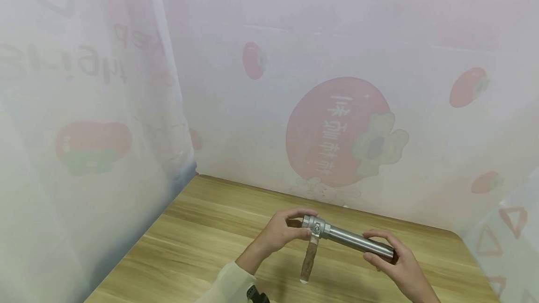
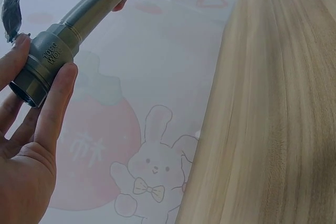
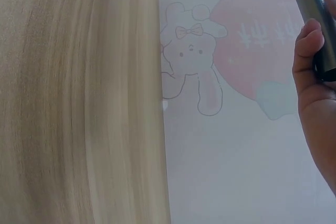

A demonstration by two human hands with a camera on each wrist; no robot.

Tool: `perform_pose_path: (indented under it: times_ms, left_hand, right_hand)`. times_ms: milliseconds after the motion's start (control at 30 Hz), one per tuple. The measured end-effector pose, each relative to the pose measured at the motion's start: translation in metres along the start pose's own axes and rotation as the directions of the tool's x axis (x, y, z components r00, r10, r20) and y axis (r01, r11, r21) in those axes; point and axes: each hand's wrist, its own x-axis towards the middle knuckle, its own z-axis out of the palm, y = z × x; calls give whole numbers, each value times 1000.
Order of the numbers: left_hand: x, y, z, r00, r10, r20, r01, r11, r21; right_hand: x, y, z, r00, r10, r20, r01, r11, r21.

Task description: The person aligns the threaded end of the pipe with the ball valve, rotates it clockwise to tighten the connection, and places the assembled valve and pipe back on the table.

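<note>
A metal ball valve point(image 1: 318, 227) is joined to one end of a straight steel pipe point(image 1: 353, 239), and both are held over the table. My left hand point(image 1: 278, 232) pinches the valve between thumb and fingers near its outer end. From the valve a lever handle point(image 1: 309, 262) with a brown, worn-looking covering points toward me. At the pipe's other end, my right hand point(image 1: 397, 262) grips with its thumb in front and fingers behind. Raised lettering shows on the valve body point(image 2: 50, 51) in the left wrist view, where its outer opening faces down.
Beneath the hands lies a wood-grain table point(image 1: 189, 233) with rounded far corners. Pale curtains point(image 1: 227, 120) printed with red fruit enclose its far edge and sides. A black strap point(image 1: 257, 294) shows by the left sleeve point(image 1: 233, 284).
</note>
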Motion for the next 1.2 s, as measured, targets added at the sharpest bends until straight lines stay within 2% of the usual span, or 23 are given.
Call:
perform_pose_path:
  times_ms: [300, 800, 1200]
  left_hand:
    - [0, 1, 0, 1000, 6, -4, -6, 1000, 1]
    - [-1, 3, 1, 1000, 0, -12, 0, 1000, -5]
    - [-1, 2, 0, 1000, 5, -7, -5, 1000, -12]
  right_hand:
    - [0, 2, 0, 999, -30, 24, 30, 1000, -3]
    - [-1, -4, 2, 998, 40, -38, -41, 998, -46]
    - [0, -3, 0, 999, -4, -39, 2, 998, -62]
